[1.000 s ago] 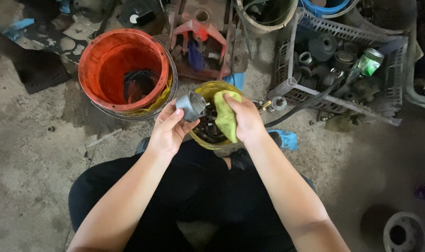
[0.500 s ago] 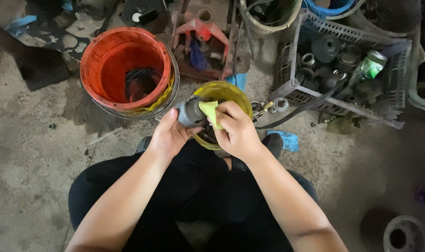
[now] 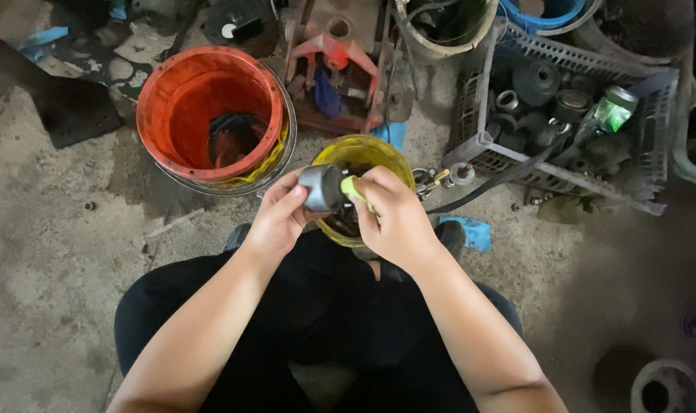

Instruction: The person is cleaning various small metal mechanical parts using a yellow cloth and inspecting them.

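My left hand [image 3: 278, 220] grips a short grey metal cylinder [image 3: 320, 188] by its side, holding it over a small yellow bucket [image 3: 363, 153]. My right hand [image 3: 390, 216] is closed around a yellow-green cloth [image 3: 350, 186] and presses it into the open end of the cylinder. Most of the cloth is hidden inside my fist. Dark liquid or parts lie in the yellow bucket below my hands.
A big orange bucket [image 3: 210, 115] with dark items inside stands to the left. A grey plastic crate [image 3: 562, 115] of metal parts and a green bottle sits to the right. A red metal frame [image 3: 336, 57] lies behind. My knees are on the stained concrete floor.
My right hand has pushed the cloth from on top of the cylinder into its end, bunching it inside my fist. The cylinder has turned a little in my left hand.
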